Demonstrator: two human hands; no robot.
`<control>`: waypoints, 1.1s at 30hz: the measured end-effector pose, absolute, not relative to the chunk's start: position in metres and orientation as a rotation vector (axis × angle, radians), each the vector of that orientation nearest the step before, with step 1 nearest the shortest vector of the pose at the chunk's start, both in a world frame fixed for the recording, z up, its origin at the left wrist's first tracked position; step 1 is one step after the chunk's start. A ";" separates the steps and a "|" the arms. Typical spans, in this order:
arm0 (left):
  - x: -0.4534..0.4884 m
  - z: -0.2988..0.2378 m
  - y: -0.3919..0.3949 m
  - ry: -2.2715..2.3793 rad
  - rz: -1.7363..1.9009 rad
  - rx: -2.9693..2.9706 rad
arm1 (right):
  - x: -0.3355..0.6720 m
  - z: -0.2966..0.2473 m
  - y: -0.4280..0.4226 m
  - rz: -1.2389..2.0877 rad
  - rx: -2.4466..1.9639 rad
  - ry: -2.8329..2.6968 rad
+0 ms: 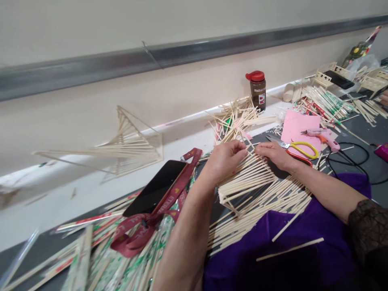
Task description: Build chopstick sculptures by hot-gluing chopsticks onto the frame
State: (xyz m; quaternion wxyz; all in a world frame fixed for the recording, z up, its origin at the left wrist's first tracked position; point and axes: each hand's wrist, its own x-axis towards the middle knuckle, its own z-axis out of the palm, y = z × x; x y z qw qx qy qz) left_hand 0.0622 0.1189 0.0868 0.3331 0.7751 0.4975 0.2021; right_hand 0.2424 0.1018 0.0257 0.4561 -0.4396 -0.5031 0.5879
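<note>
Both hands are at the far end of a small frame of wooden sticks (247, 178), built from many thin sticks laid side by side. My left hand (228, 159) pinches its upper left corner between thumb and fingers. Across from it, my right hand (274, 155) grips the upper right corner, fingers closed. The frame is tilted above a spread of loose sticks (224, 234). Scissors (291, 147) with yellow and red handles lie just beyond my right hand, near a pink glue gun (324, 136).
A twisted stick model (133, 147) stands at left on the white ledge. Near my left arm are a phone (156, 186), a red lanyard (133, 236) and wrapped chopsticks (115, 258). A red-lidded bottle (258, 91) stands by the wall. Black cable (348, 161) loops at right; purple cloth (242, 266) covers my lap.
</note>
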 end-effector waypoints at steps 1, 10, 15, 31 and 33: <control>0.062 0.087 0.118 1.307 0.539 2.039 | 0.242 0.026 0.102 1.449 -1.087 -1.241; 0.062 0.087 0.121 1.215 0.494 2.060 | 0.241 0.024 0.101 1.442 -1.098 -1.239; 0.062 0.084 0.122 1.212 0.514 1.990 | 0.241 0.023 0.102 1.436 -1.086 -1.227; 0.062 0.082 0.123 1.262 0.556 2.017 | 0.247 0.013 0.103 1.404 -1.025 -1.366; 0.062 0.082 0.124 1.269 0.544 2.014 | 0.246 0.013 0.104 1.375 -1.045 -1.383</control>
